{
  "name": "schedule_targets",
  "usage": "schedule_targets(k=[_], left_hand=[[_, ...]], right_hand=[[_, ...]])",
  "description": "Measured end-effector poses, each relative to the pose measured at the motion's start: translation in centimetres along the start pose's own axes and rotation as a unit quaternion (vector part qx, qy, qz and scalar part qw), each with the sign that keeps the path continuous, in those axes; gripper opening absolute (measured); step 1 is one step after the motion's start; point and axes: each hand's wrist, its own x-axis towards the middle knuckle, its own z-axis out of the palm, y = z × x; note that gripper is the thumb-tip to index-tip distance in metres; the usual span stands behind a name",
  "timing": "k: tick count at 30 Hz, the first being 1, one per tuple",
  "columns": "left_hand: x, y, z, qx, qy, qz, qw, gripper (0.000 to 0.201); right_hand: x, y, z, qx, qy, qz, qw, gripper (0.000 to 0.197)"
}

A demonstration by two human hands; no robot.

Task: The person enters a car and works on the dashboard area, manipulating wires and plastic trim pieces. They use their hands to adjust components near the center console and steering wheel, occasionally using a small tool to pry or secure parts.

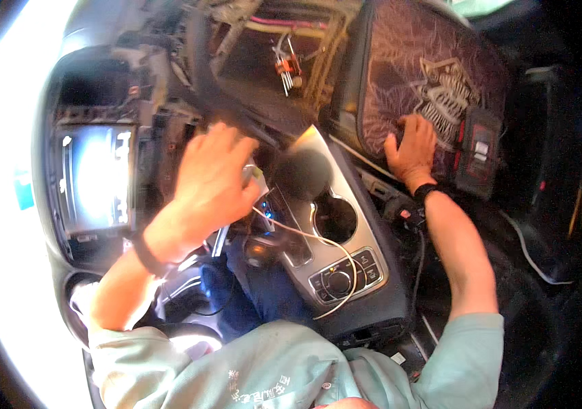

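My left hand (216, 177) reaches over the front of the center console, at the stripped dashboard (158, 102). Its fingers are bent, the tips turned down out of sight, and what they grip is hidden. Beside its thumb is a small whitish piece (258, 180); a thin pale cable (311, 235) runs from near there across the console. My right hand (413, 146) lies with fingers apart on the dark patterned seat cover (389, 82), holding nothing. Next to it is a dark case with red trim (479, 153).
A lit screen (97, 180) stands at the left. The console (372, 255) has cup holders (335, 218), a round control dial (337, 281) and a gear knob (257, 252). An orange part with wires (287, 66) lies in the far footwell.
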Motion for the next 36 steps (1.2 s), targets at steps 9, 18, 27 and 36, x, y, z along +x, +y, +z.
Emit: schedule_targets(k=[9,18,27,36], left_hand=[[0.3,2.0,1.9,0.079,-0.097,-0.089,0.988,0.046],[-2.2,2.6,4.7,0.078,0.045,-0.177,0.98,0.045],[-3.2,4.1,3.4,0.016,0.049,-0.216,0.975,0.047],[-7.5,5.9,2.9,-0.128,0.132,-0.284,0.941,0.06]], right_hand=[[1.9,-0.8,-1.1,-0.07,-0.084,0.054,0.993,0.037],[11.1,-23.2,-4.0,0.188,-0.288,-0.172,0.923,0.049],[13.4,-23.4,11.0,0.219,-0.337,-0.177,0.899,0.054],[12.6,-21.6,12.8,0.211,-0.207,-0.158,0.942,0.032]])
